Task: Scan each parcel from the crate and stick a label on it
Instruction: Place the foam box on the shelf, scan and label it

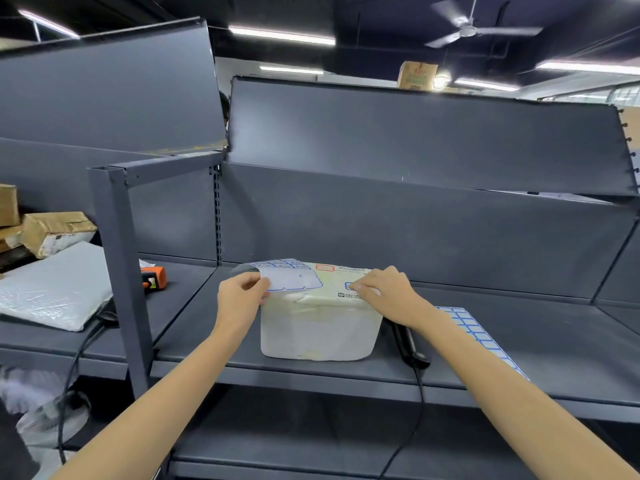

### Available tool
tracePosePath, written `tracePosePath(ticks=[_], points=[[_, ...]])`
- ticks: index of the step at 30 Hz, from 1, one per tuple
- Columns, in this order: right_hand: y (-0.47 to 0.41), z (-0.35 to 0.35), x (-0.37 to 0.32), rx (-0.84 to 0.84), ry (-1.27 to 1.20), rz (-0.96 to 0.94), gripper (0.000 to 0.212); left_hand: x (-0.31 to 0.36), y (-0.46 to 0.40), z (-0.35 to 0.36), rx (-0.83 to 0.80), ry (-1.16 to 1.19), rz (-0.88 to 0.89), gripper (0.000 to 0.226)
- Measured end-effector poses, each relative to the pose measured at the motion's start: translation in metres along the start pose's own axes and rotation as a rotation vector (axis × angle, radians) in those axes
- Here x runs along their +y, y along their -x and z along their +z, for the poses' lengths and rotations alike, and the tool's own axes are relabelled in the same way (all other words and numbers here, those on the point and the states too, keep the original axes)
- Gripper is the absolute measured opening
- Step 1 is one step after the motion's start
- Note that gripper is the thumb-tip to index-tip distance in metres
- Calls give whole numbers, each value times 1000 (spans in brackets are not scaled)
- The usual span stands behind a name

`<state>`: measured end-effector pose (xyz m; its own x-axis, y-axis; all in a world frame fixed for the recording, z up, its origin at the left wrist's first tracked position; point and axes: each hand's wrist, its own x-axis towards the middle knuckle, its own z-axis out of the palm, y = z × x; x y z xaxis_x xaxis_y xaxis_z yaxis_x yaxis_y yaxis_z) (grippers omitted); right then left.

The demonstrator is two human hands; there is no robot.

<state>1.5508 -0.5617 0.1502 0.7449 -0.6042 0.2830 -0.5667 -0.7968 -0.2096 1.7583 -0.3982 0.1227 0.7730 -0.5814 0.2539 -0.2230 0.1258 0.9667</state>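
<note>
On the parcel [317,327], right hand [384,292] presses a label [350,285]

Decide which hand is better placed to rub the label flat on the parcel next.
Right. The right hand already rests on the blue-edged label on the parcel; the left hand holds the label sheet.

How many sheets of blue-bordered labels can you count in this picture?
2. One label sheet is held in the left hand over the white parcel. The other sheet lies flat on the shelf, partly hidden under the right forearm.
</note>
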Motion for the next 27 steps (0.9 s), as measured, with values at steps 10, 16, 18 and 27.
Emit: tracePosePath(ticks=[10, 16, 18, 27], points=[[10, 3, 6, -103, -71, 81, 41, 1, 2, 4, -69, 91, -53, 16], [18, -6, -20, 124, -671, 239, 30, 6, 3, 3, -203, 418, -244, 37], [18, -6, -35, 79, -830, 301, 23, 8, 4, 2, -253, 560, -321, 39], [15, -5, -74, -64, -1483, 538, 23, 4, 14, -8, -430, 662, -383, 52]])
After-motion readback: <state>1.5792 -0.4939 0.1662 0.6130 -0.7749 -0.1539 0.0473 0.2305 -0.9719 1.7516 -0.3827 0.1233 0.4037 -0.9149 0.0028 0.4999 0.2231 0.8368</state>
